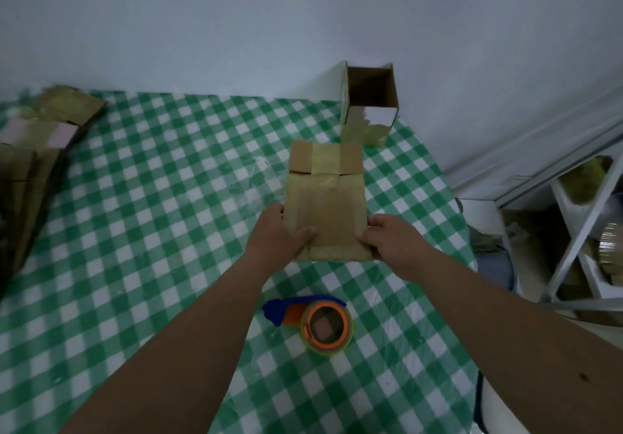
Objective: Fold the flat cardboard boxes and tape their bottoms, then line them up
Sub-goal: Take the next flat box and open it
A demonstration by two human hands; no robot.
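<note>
— Where's the taped cardboard box point(325, 204)?
— Above the checked tablecloth point(151, 197), left hand point(281, 233) and right hand point(387, 234) gripping its near corners; tape dispenser point(317, 322) lies nearer, open box point(369, 105) beyond

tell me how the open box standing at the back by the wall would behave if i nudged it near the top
The open box stands tall and narrow on end on the checked tablecloth, so a nudge near the top would probably tip it rather than slide it. It looks empty through the open top, so likely light. Its thin cardboard walls may flex inward a little under a finger.
</note>
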